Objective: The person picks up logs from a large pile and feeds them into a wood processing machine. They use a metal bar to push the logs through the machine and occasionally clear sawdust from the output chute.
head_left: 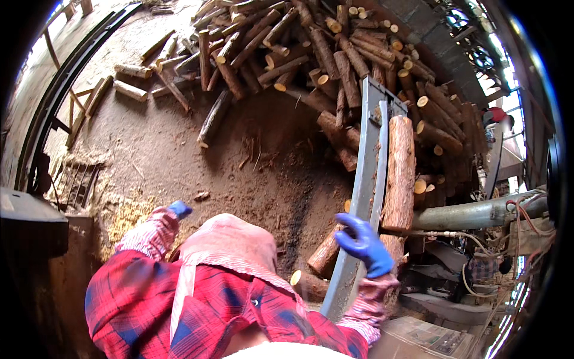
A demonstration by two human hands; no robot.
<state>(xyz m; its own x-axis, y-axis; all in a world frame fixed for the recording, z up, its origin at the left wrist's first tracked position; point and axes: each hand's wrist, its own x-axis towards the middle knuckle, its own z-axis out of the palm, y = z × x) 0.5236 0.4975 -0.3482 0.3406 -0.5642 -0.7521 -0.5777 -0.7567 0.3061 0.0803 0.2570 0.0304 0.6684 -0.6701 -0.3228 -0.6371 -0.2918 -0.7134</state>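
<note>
My right hand (366, 244), in a blue glove, is raised over the grey metal rail (362, 173), its fingers apart and nothing held in them. Just beyond it a thick barked log (399, 170) lies lengthwise along the rail's right side. Another piece of log (391, 245) shows partly behind the hand. On the left, my left hand (179, 209) in a matching glove hangs above the dirt floor, away from any log. Only a small part of that hand shows, and its fingers are too foreshortened to read.
A large heap of cut logs (335, 54) fills the far side. Single logs (214, 119) lie scattered on the dirt floor (239, 161). A metal cylinder (478, 210) with hoses meets the rail from the right. Short logs (326, 254) lie left of the rail. Another person (495, 115) is at far right.
</note>
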